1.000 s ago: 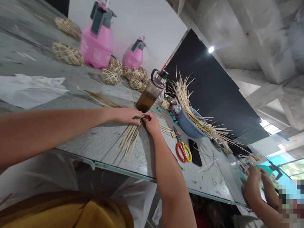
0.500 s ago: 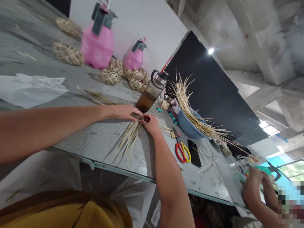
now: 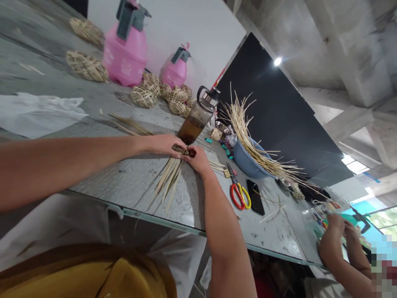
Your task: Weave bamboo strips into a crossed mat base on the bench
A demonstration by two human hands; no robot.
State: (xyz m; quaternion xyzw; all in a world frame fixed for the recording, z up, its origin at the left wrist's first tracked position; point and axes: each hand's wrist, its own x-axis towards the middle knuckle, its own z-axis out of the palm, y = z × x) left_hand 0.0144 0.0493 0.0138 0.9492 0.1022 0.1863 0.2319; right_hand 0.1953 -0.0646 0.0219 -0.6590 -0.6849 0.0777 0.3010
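Note:
A small woven piece of bamboo strips (image 3: 180,150) lies at the middle of the table, its loose strip ends (image 3: 169,176) fanning out toward the front edge. My left hand (image 3: 164,145) is closed on its left side, fingers pressed to the weave. From the right, my right hand (image 3: 197,159) pinches the same piece, thumb and fingers close to the left fingertips. Something dark reddish shows near the right fingers; its kind is unclear. Just behind both hands stands a water bottle (image 3: 195,122) with brown liquid.
Red-and-yellow scissors (image 3: 237,192) and a black phone (image 3: 256,196) lie to the right. A blue basin (image 3: 248,161) holds long strips (image 3: 245,128). Woven balls (image 3: 144,96) and pink spray bottles (image 3: 125,54) stand behind. A white plastic bag (image 3: 37,111) lies left. Another person's hands (image 3: 336,229) work far right.
The view has shifted slightly. Both hands stay on the woven piece, with only small finger movements.

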